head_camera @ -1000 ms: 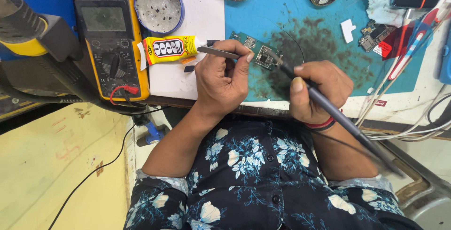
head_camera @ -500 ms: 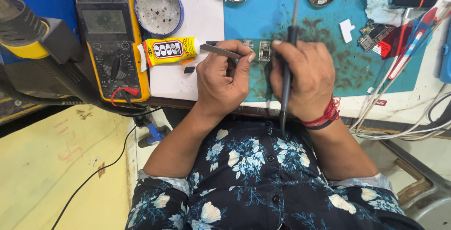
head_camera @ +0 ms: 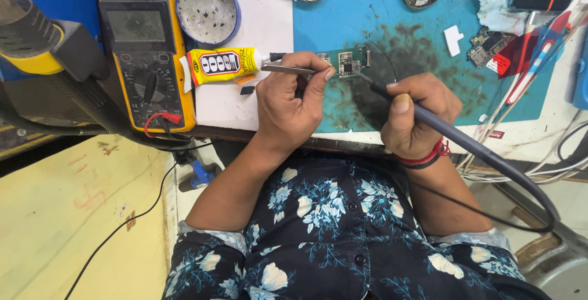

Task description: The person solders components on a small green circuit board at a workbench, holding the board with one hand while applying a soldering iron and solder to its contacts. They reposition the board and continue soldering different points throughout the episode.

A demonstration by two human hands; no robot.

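My left hand [head_camera: 288, 101] has its fingers [head_camera: 321, 74] pinched narrow around a pair of metal tweezers [head_camera: 286, 68], whose long axis runs left to right, one end jutting left past the hand toward the glue tube. My right hand [head_camera: 416, 113] is closed around the grey handle of a soldering iron [head_camera: 453, 137]; its long axis slants from near right up to far left, tip pointing at the small green circuit board [head_camera: 346, 63]. That board lies on the stained blue mat [head_camera: 392, 24], just beyond both hands, and the iron's tip seems to touch its right edge. The iron's cable loops off to the right. On the desk [head_camera: 257, 18], left of the tweezers, lie a yellow glue tube [head_camera: 220, 64], a yellow multimeter [head_camera: 144, 49] and a round blue-rimmed dish [head_camera: 208, 9]. Another board [head_camera: 487, 45] sits far right.
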